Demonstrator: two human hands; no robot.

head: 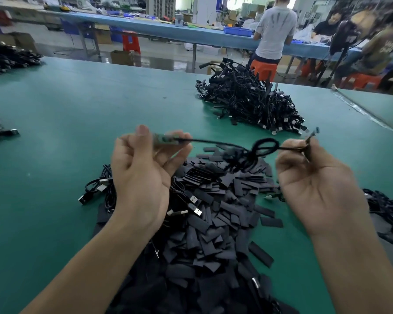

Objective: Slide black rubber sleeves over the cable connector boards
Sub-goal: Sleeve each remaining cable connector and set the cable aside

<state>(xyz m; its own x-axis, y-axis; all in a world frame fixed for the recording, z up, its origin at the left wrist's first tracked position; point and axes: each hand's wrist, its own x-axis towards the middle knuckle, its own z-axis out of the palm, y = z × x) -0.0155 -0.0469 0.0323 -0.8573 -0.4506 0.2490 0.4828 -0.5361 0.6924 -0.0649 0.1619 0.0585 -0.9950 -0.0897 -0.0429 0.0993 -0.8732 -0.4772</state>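
Now, connector board (167, 139) between left fingers (143, 132).

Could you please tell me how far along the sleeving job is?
Seemingly done: the far heap of cables, many ending in black sleeves. In hand: the left hand holds a bare green connector board, and the right hand pinches the cable at its other end; no sleeve on it yet. Left: a large sleeve pile and loose cables beside it.
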